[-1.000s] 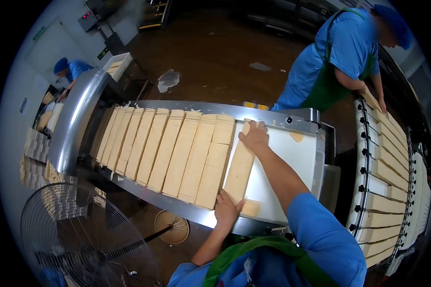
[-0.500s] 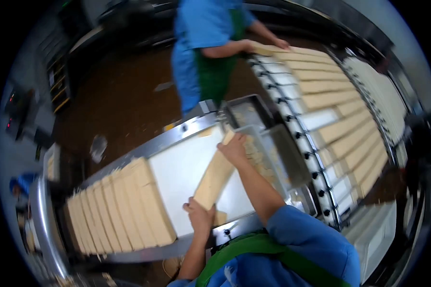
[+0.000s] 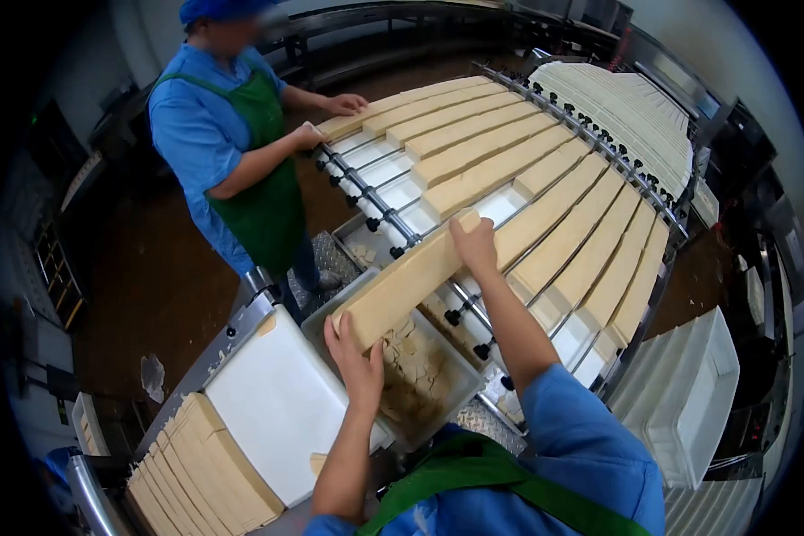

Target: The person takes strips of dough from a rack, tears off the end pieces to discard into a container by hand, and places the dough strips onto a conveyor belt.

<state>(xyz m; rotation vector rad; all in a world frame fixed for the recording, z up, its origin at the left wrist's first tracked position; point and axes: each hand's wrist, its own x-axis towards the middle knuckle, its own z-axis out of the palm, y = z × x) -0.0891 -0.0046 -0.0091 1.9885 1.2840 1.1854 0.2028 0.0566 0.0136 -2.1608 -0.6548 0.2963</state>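
Observation:
A long, pale-yellow slab (image 3: pixel 406 281), dough-like in look, is held in both my hands above a grey tub of broken scraps (image 3: pixel 447 416). My left hand (image 3: pixel 357 362) grips its near end, fingers on top and thumb at the side. Around the far end closes my right hand (image 3: pixel 475 243), beside the edge of a conveyor (image 3: pixel 400 216). Similar slabs (image 3: pixel 482 168) lie in rows across that conveyor, with white gaps between some of them. On my left, more slabs (image 3: pixel 201 464) stand packed side by side next to a bare white board (image 3: pixel 277 402).
Across from me a co-worker (image 3: pixel 228 161) in blue with a green apron has both hands at a slab on the conveyor's far end. A metal rail with black knobs (image 3: pixel 371 219) runs along the conveyor edge. Stacked white crates (image 3: pixel 688 402) stand at the right.
My hands have carried the slab rightward from over the white board to above the tub and the conveyor's edge. My view has turned right, toward the conveyor.

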